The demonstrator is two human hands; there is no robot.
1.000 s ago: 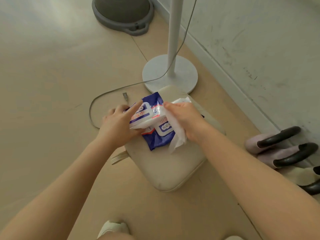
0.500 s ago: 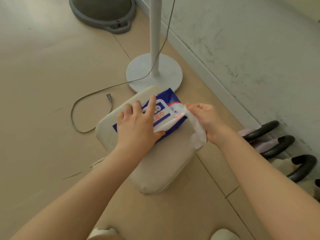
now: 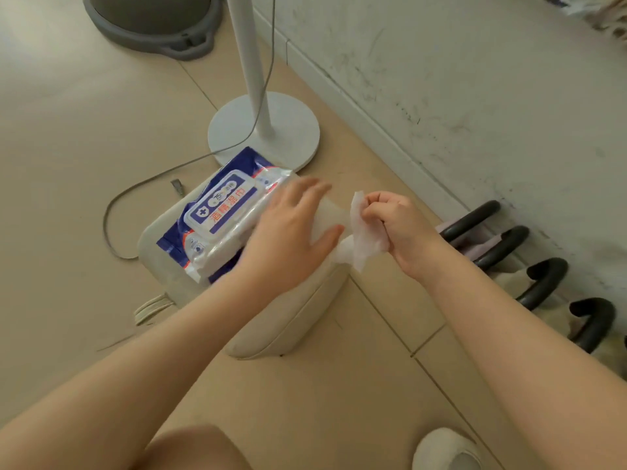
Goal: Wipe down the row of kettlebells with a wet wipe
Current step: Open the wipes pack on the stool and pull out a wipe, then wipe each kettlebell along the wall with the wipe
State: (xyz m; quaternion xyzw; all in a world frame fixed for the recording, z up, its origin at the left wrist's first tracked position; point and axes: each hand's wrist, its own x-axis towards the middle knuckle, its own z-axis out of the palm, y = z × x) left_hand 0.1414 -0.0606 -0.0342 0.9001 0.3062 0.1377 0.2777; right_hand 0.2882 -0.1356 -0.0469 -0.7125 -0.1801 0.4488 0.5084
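A blue and white pack of wet wipes (image 3: 222,213) lies on a beige cushion (image 3: 291,320) on the floor. My right hand (image 3: 395,225) grips a white wet wipe (image 3: 361,239) just right of the pack. My left hand (image 3: 291,232) hovers over the cushion beside the pack with its fingers spread, its thumb touching the wipe's lower end. A row of kettlebells (image 3: 543,279) with black handles stands along the wall at the right; their bodies are partly hidden by my right arm.
A white stand with a round base (image 3: 288,130) and a grey cable (image 3: 142,191) are behind the cushion. A grey dome-shaped object (image 3: 152,25) sits at the top left. The scuffed wall (image 3: 475,79) runs along the right. A white shoe (image 3: 448,449) shows at the bottom.
The pack's lid is now closed and my left hand has slid right off it. My right hand has pulled the wipe free and moved it to the right.
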